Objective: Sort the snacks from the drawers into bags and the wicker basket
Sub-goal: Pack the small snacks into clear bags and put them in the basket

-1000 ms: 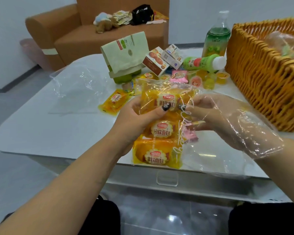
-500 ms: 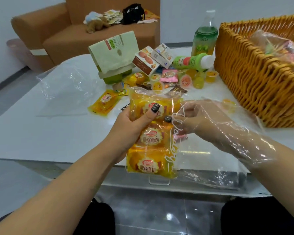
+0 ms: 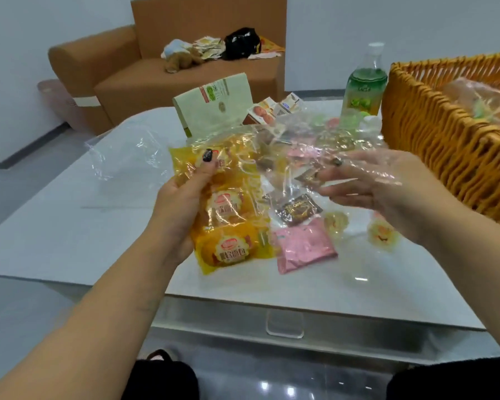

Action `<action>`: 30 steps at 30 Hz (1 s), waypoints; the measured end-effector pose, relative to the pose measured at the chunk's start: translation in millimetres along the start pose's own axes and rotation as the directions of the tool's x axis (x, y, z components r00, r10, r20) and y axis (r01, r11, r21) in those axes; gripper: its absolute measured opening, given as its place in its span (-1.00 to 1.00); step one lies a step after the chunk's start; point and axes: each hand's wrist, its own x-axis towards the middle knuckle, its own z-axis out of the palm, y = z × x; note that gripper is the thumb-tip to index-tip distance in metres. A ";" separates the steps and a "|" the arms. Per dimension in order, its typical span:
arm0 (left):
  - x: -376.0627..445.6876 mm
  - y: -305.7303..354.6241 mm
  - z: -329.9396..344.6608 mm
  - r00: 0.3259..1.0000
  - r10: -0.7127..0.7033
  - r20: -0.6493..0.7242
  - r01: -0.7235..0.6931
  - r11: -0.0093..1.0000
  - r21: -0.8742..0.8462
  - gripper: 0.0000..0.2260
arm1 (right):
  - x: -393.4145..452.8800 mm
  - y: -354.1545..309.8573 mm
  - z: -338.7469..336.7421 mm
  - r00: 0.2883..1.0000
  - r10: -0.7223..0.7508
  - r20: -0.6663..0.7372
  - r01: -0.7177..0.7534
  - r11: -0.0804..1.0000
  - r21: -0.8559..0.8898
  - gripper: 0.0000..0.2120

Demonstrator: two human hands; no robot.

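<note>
Presently the left hand [image 3: 179,209] grips a clear bag of yellow bread packets [image 3: 225,215] above the white table [image 3: 70,226], thumb curled over its upper end. The right hand [image 3: 387,186] hovers beside it, fingers extended, holding nothing. The wicker basket [image 3: 445,134] stands at far right.

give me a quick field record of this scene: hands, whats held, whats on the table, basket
left hand: left hand grips clear bag of yellow bread packs
right hand: right hand, in a thin plastic glove, fingers straight, at the bag's mouth
table: white table holds pink packet, brown packet, green bottle
basket: wicker basket, far right, bagged snacks inside
</note>
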 end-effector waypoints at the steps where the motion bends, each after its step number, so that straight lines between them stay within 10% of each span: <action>1: 5.2 5.6 -9.1 0.999 -0.001 -0.037 -0.001 0.999 -0.053 -0.63 | 4.1 -3.4 -1.3 0.997 0.003 -0.083 -0.001 1.000 0.018 -0.86; 5: 22.2 20.3 -47.2 0.982 0.021 -0.188 -0.065 0.971 -0.229 -0.61 | 21.6 0.4 11.6 0.971 0.074 -0.229 -0.053 0.994 0.099 -0.84; 15: 15.5 17.5 -118.1 0.869 -0.018 -0.494 -0.097 0.974 -0.206 -0.66 | 28.5 57.3 151.0 0.990 -0.087 0.111 0.123 0.918 -0.376 -0.84; 20: 9.8 26.8 -151.2 0.846 0.025 -0.532 -0.133 0.977 -0.165 -0.74 | 68.2 80.3 194.2 1.000 -0.001 -0.031 -0.011 0.923 -0.385 -0.84; 30: 0.1 30.0 -179.6 0.858 -0.026 -0.513 -0.105 0.969 -0.225 -0.68 | 136.9 59.8 249.5 0.960 0.242 -0.142 -0.281 0.804 -0.525 0.03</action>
